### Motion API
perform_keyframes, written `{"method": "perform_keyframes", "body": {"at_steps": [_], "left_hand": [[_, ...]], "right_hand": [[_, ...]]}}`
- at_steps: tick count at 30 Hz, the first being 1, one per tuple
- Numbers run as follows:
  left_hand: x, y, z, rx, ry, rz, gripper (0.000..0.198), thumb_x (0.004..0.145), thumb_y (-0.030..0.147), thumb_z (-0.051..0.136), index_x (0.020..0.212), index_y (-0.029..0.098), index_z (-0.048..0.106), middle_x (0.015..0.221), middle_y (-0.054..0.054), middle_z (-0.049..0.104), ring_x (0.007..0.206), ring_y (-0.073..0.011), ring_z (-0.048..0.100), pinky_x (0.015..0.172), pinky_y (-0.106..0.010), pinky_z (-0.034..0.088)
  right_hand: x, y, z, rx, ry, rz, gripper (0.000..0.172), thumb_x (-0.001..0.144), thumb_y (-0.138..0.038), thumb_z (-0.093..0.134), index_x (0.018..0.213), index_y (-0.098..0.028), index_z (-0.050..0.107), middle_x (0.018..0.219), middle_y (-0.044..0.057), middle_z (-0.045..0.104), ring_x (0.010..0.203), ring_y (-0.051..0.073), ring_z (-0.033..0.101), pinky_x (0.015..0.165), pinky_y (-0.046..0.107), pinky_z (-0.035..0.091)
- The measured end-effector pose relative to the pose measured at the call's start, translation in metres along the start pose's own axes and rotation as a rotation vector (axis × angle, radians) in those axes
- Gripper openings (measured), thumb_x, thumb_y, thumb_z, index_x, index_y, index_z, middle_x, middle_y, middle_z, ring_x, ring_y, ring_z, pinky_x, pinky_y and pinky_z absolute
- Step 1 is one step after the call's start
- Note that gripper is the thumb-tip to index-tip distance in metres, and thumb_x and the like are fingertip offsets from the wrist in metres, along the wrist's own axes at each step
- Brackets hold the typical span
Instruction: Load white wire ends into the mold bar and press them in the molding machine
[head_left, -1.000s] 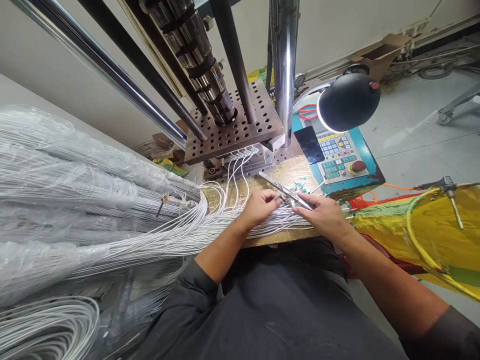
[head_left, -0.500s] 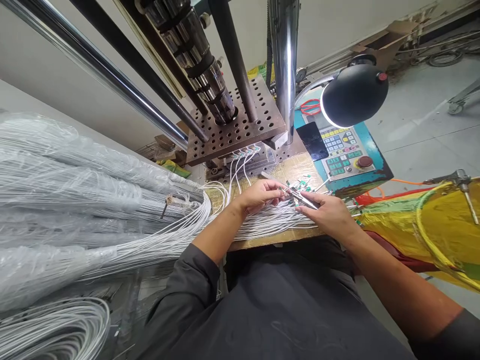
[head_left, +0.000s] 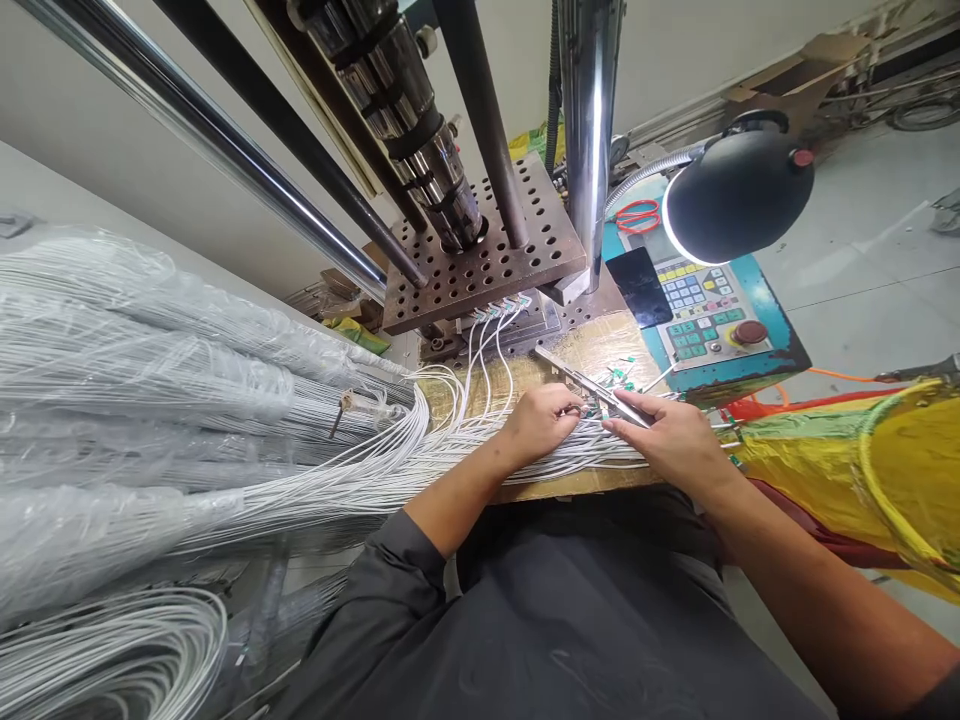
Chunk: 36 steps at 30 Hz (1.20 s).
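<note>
My right hand grips the near end of a long, narrow metal bar with small fittings along its side. The bar slants away to the left over the work surface. Close beside it, my left hand is closed in a pinch; what its fingertips hold is too small to make out. Under both hands runs a thick bundle of white cables. Small green-and-white pieces lie scattered just beyond the bar.
A press with a perforated steel plate stands ahead, and several cables with connector ends sit beneath it. To the right are a control panel, a dark phone-like slab, red-handled scissors and a lamp. Plastic-wrapped cable bundles fill the left.
The metal bar now reaches farther out, away from my left hand's fingers. My left hand has turned and drawn slightly lower. The whole view has shifted a little.
</note>
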<state>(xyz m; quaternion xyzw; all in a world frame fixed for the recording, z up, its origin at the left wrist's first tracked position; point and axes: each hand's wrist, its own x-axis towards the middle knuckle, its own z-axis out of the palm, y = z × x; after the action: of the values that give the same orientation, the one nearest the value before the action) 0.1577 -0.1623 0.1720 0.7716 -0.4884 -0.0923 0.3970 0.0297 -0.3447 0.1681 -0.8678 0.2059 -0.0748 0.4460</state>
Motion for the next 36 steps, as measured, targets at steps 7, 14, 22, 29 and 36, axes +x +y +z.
{"method": "perform_keyframes", "body": {"at_steps": [7,14,22,29,36], "left_hand": [[-0.008,-0.005,0.000,0.088,-0.019,0.096,0.016,0.092,0.015,0.057,0.095,0.015,0.072,0.087,-0.008,0.071,0.083,-0.0175,0.065,0.080,-0.031,0.052],[-0.011,-0.008,0.001,0.135,-0.030,0.108,0.019,0.095,0.018,0.053,0.098,0.015,0.071,0.088,-0.009,0.069,0.084,-0.0184,0.064,0.080,-0.032,0.052],[-0.009,-0.010,0.001,0.137,-0.046,0.112,0.018,0.095,0.016,0.054,0.096,0.014,0.071,0.087,-0.008,0.068,0.083,-0.0179,0.063,0.078,-0.030,0.050],[-0.006,-0.014,-0.001,0.110,-0.034,0.062,0.018,0.090,0.011,0.057,0.093,0.015,0.074,0.083,-0.006,0.068,0.081,-0.0164,0.063,0.078,-0.028,0.050],[0.003,-0.016,-0.004,-0.074,-0.007,-0.060,0.020,0.086,0.009,0.060,0.091,0.015,0.078,0.090,-0.006,0.075,0.085,-0.0163,0.069,0.083,-0.028,0.054]], "right_hand": [[-0.001,-0.004,-0.003,0.002,-0.007,0.008,0.050,0.078,-0.047,0.074,0.121,-0.023,0.077,0.118,0.007,0.076,0.114,0.033,0.070,0.100,0.043,0.057],[-0.002,-0.007,-0.004,-0.004,0.014,-0.004,0.047,0.077,-0.046,0.075,0.118,-0.024,0.078,0.115,0.005,0.077,0.111,0.033,0.072,0.098,0.042,0.058],[-0.002,-0.008,-0.004,-0.021,-0.006,0.026,0.052,0.077,-0.046,0.074,0.123,-0.021,0.076,0.118,0.006,0.075,0.115,0.033,0.070,0.101,0.042,0.057],[-0.001,-0.006,-0.002,-0.039,-0.003,0.042,0.051,0.078,-0.047,0.075,0.122,-0.022,0.076,0.118,0.007,0.075,0.116,0.033,0.070,0.102,0.043,0.057],[-0.001,-0.008,-0.003,-0.020,0.003,0.048,0.051,0.077,-0.045,0.075,0.122,-0.020,0.076,0.118,0.007,0.075,0.114,0.033,0.071,0.102,0.042,0.056]]}}
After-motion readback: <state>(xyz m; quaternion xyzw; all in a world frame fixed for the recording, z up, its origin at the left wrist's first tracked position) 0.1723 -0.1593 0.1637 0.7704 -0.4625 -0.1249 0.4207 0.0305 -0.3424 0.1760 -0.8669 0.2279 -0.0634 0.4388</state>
